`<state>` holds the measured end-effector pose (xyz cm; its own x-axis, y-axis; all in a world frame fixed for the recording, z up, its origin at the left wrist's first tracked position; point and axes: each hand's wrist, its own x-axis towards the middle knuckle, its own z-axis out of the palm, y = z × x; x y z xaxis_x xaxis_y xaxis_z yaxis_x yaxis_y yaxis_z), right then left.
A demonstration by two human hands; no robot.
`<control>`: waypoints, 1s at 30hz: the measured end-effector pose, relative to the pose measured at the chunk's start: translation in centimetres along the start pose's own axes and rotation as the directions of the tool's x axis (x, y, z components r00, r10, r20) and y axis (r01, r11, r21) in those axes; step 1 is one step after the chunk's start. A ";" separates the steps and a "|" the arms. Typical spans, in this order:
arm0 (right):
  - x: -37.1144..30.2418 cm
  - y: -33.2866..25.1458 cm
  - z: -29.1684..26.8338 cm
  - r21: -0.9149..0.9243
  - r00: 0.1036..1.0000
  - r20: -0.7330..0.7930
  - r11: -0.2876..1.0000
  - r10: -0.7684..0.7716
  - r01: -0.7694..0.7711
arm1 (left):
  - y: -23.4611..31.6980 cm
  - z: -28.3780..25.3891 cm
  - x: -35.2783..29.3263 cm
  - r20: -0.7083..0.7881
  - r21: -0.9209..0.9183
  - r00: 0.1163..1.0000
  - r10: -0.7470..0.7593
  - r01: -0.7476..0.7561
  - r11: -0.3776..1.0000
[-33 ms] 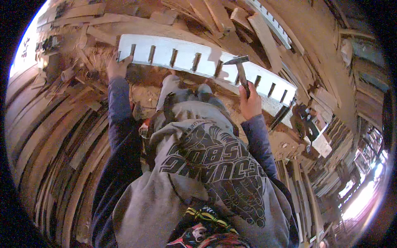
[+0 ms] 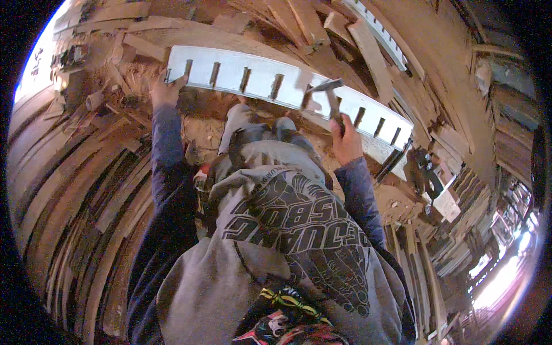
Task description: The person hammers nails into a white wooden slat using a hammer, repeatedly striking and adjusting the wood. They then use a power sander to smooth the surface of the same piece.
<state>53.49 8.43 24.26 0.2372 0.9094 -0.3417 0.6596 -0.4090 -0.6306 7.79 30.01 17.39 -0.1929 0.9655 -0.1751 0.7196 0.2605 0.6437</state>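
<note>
A long white board [image 2: 230, 68] with a row of dark slots along its near edge lies across the far middle, slanting down to the right. My left hand [image 2: 167, 92] grips the near corner of its left end, fingers at the leftmost slots. In my right hand [image 2: 347, 144] is a hammer [image 2: 333, 106], held by the handle with the fingers wrapped around it. The hammer's head is over the right half of the board, and its shadow falls on the white face beside it. Whether the head touches the board I cannot tell.
Stacked wooden strips [image 2: 75, 230] fill the left side. Loose planks [image 2: 371, 57] lie beyond the board, near another white slotted piece [image 2: 379, 31]. A black tool-like object [image 2: 431, 181] sits past the board's right end. More timber [image 2: 420, 264] is piled at the lower right.
The hammer's head has shifted very slightly to the left. The board appears a little farther right in the picture at its left end. Both hands keep their holds.
</note>
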 end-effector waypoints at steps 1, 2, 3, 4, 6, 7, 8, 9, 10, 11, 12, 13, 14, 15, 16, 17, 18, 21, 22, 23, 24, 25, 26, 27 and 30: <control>0.8 -0.6 -0.3 -0.016 0.989 0.141 0.999 0.040 -0.038 | 1.0 -0.7 0.1 -0.018 0.092 1.000 0.002 0.000 0.996; 0.8 -0.9 -1.0 -0.085 0.985 0.172 0.996 0.023 -0.008 | 2.0 -1.2 -0.1 -0.027 0.184 1.000 -0.002 0.007 0.983; 0.7 -1.3 -1.7 -0.131 0.974 0.224 0.990 -0.021 0.051 | 2.7 -1.6 -0.1 -0.005 0.192 0.999 -0.045 0.045 0.980; 0.8 -1.6 -2.1 -0.198 0.958 0.287 0.978 -0.012 0.072 | 3.3 -1.7 -0.2 0.021 0.200 0.996 -0.090 0.084 0.976; 0.9 -2.5 -2.2 -0.144 0.970 0.240 0.986 -0.051 0.087 | 3.5 -1.8 -0.5 0.036 0.157 0.994 -0.103 0.096 0.983; 1.4 -3.1 -1.5 -0.081 0.984 0.172 0.995 -0.035 0.050 | 3.3 -1.6 -0.5 0.014 0.099 0.997 -0.070 0.068 0.993; 2.2 -3.8 -0.4 -0.022 0.994 0.108 1.000 -0.011 0.013 | 2.8 -1.6 -0.6 -0.029 0.042 0.999 -0.032 0.033 0.999; 3.3 -4.6 0.6 0.036 0.997 0.040 0.997 -0.073 0.071 | 2.4 -1.3 -0.2 0.001 0.030 0.996 -0.090 0.090 0.996; 4.2 -5.4 1.6 -0.019 0.995 0.103 1.000 -0.018 0.020 | 1.7 -1.4 -0.1 -0.018 0.080 0.998 -0.063 0.064 0.995; 4.6 -6.3 2.3 -0.045 0.990 0.135 0.998 -0.041 0.048 | 1.4 -1.3 0.1 -0.032 0.137 0.998 -0.056 0.060 0.989; 5.0 -6.8 2.4 -0.048 0.977 0.193 0.993 -0.095 0.106 | 0.9 -1.5 0.4 -0.029 0.186 0.999 -0.035 0.040 0.982; 4.6 -7.5 1.6 -0.116 0.968 0.251 0.992 -0.027 0.058 | 0.9 -2.1 0.5 -0.048 -0.052 0.999 -0.007 0.004 0.999; 4.8 -8.1 1.4 -0.130 0.949 0.309 0.986 -0.059 0.103 | 0.7 -2.6 0.7 -0.035 -0.064 0.998 -0.048 0.046 0.997; 4.7 -8.7 0.7 -0.142 0.915 0.396 0.980 -0.074 0.141 | 0.8 -3.0 0.5 -0.012 -0.077 0.995 -0.095 0.094 0.993; 4.5 -9.4 0.2 -0.199 0.878 0.479 0.971 -0.023 0.134 | 0.9 -3.4 0.5 0.040 -0.084 0.985 -0.167 0.170 0.982; 4.6 -10.3 0.8 -0.112 0.910 0.403 0.982 -0.096 0.153 | 1.1 -3.9 0.2 0.004 -0.039 0.997 -0.073 0.073 0.997; 5.0 -11.3 1.5 -0.035 0.930 0.343 0.987 -0.134 0.155 | 1.4 -4.4 0.2 0.021 0.015 0.993 -0.117 0.117 0.993; 6.7 -14.1 4.3 0.091 0.965 0.186 0.981 -0.186 0.172 | 1.4 -5.9 0.4 0.042 0.162 0.995 -0.086 0.078 0.984; 6.7 -14.7 4.4 0.005 0.961 0.259 0.995 -0.099 0.101 | 1.1 -6.3 0.4 0.040 0.137 0.993 -0.109 0.103 0.985; 6.5 -15.2 4.5 -0.040 0.948 0.308 0.994 -0.083 0.100 | 0.7 -6.5 0.5 0.022 0.104 0.993 -0.120 0.117 0.988; 6.4 -15.8 4.6 -0.104 0.930 0.365 0.991 -0.043 0.087 | 0.2 -6.7 0.8 0.004 0.068 0.991 -0.131 0.130 0.989; 6.3 -16.2 4.2 -0.254 0.895 0.445 0.961 0.014 0.111 | -0.6 -7.1 1.1 0.095 0.018 0.987 -0.132 0.131 0.991; 6.3 -16.9 4.1 -0.168 0.892 0.441 0.967 -0.102 0.193 | -1.4 -7.2 1.2 0.134 -0.021 0.973 -0.187 0.191 0.981; 6.4 -17.5 4.2 -0.136 0.892 0.424 0.963 -0.157 0.234 | -2.2 -7.0 1.5 0.170 -0.081 0.962 -0.214 0.230 0.970; 8.2 -20.6 6.1 0.056 0.921 0.354 0.987 -0.163 0.153 | -4.5 -6.9 2.0 0.168 -0.187 0.975 -0.142 0.173 0.967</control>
<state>37.46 23.89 30.20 -0.1419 0.8772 -0.4587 0.6474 -0.2683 -0.7133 -0.42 30.76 19.28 -0.1781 0.9045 -0.3875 0.5375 0.4193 0.7316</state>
